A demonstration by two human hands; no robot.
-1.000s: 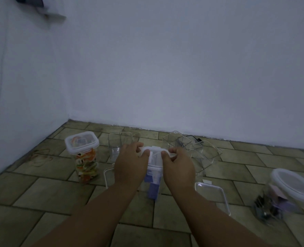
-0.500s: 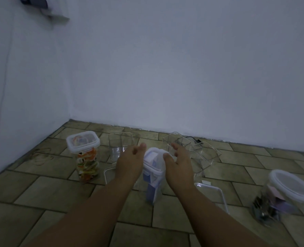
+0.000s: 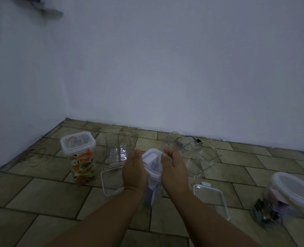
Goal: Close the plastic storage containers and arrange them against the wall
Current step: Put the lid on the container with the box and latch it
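A tall clear container (image 3: 152, 190) with blue and white contents stands on the tiled floor, and a white lid (image 3: 152, 160) sits on top of it. My left hand (image 3: 134, 169) lies against the lid's left side with its fingers straight. Against the lid's right side lies my right hand (image 3: 174, 169), fingertips slightly bent. A closed container (image 3: 81, 157) of colourful pieces stands to the left. Empty open containers stand behind: one at the left (image 3: 119, 148), two at the right (image 3: 176, 142) (image 3: 201, 160).
Two loose clear lids lie on the floor, one left of my arms (image 3: 110, 182) and one to the right (image 3: 212, 198). A round-lidded jar (image 3: 293, 191) with dark contents sits at the far right. The white wall (image 3: 165, 77) meets the floor just behind the containers.
A second ago both hands gripped the lid's side flaps. They then let go and opened, and now they are pressed closer against the lid's two sides.
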